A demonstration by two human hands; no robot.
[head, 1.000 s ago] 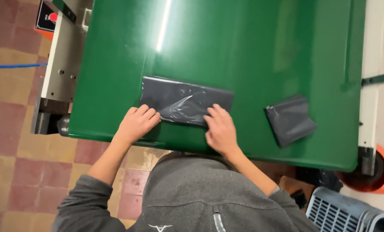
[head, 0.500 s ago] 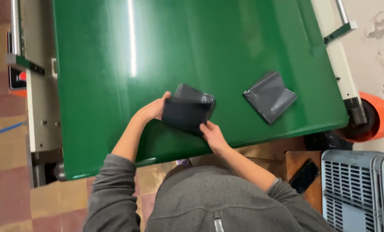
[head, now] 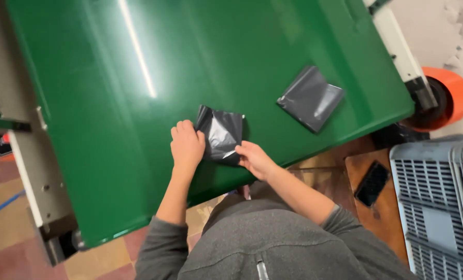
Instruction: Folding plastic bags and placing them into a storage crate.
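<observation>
Both hands on the folded dark grey plastic bag (head: 222,135), near edge of the shiny green surface (head: 138,129).

From my feed: left hand (head: 187,147) lies flat w/ fingers curled over the bag's 9 o'clock edge, pinning it; right hand (head: 253,158) has its grip closed on the 5 o'clock corner, fingertips pinching. Bag sits between the hands, roughly square, no clear long axis; left hand covers more of it. Second folded dark grey plastic bag (head: 311,97) lies well apart at 2 o'clock, untouched.

Both hands, left (head: 187,146) and right (head: 254,159), reach forward close together, fingers curled
</observation>
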